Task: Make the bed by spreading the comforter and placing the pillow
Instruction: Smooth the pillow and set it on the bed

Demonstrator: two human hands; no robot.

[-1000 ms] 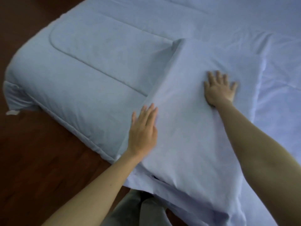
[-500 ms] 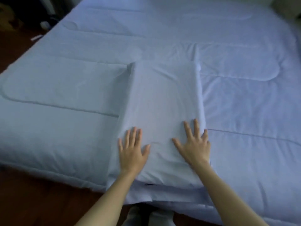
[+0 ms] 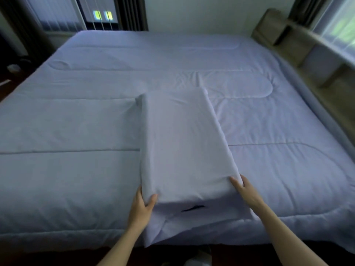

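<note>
Head view looks down on a wide bed whose pale blue comforter (image 3: 269, 169) already lies spread flat from edge to edge, with only faint creases near the middle, so the spreading step reads as done and the pillow (image 3: 180, 143) is the step in hand. It lies lengthwise on top of the comforter at the near edge of the bed, about midway between the left and right edges, its far end pointing toward the middle of the bed and its loose case opening hanging slightly over the near edge. The left hand (image 3: 141, 206) grasps the near left corner of the pillow, thumb on top and fingers wrapped under the side; the right hand (image 3: 245, 191) clasps the near right corner, thumb pressed on top and the fingers tucked around the side, though how far they reach under cannot be told. Along the right edge of the bed runs a wooden shelf unit (image 3: 299, 45). Judging from this, the pillow is gripped at both corners for a shift or a lift, and the next move calls for carrying it evenly with both hands to its resting place, keeping the comforter beneath from rucking
</note>
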